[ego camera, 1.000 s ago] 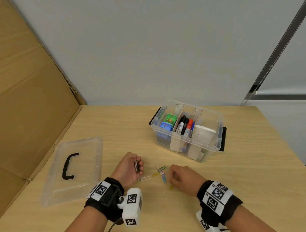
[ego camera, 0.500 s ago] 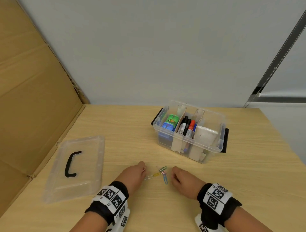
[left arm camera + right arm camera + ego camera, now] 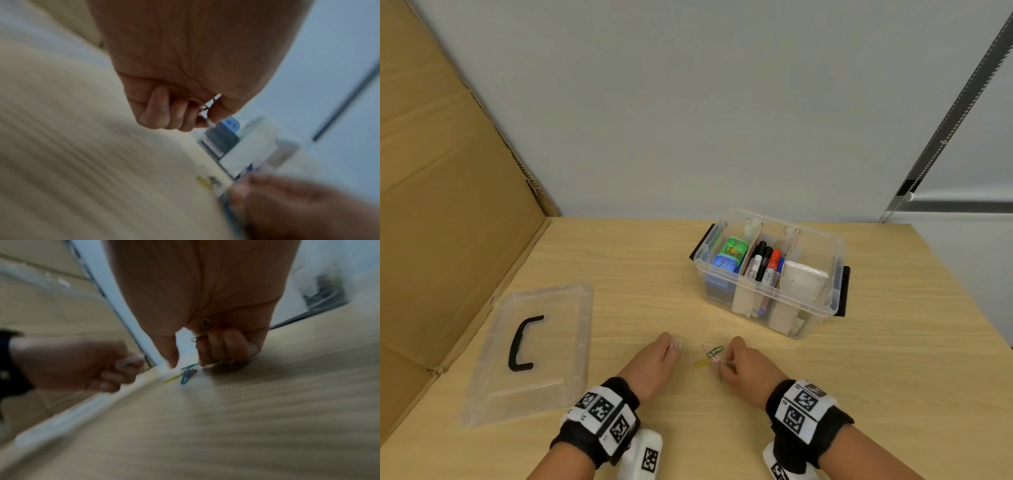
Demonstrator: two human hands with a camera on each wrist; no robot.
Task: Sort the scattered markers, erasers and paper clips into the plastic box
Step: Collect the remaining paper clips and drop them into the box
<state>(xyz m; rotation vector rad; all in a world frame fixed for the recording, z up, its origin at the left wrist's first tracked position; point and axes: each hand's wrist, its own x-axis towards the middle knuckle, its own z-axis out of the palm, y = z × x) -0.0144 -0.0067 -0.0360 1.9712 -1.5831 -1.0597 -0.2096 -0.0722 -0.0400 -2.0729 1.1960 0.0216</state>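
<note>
The last loose clips sit in a little pile on the table, near edge, right between the two hands: a green one, a yellow one, a pinkish one, and the right wrist view shows a blue one too. They're tangled over each other, which is probably why both hands are working the same spot.

Left hand is curled with a few clips pinched in its fingers; you can see the wire loops poking out in the left wrist view. My guess is it's stockpiling them so there's only one trip to the box. Right hand is curled too, knuckles down on the table, with clips tucked in its fingers and one trailing out the bottom toward the pile.

The box is further back and to the right, open, with dividers. Erasers on the left, markers in the middle, and something white in the right section, can't tell what. So basically just the clips are left.

Lid is parked off to the left, out of the way, next to the cardboard.
</note>
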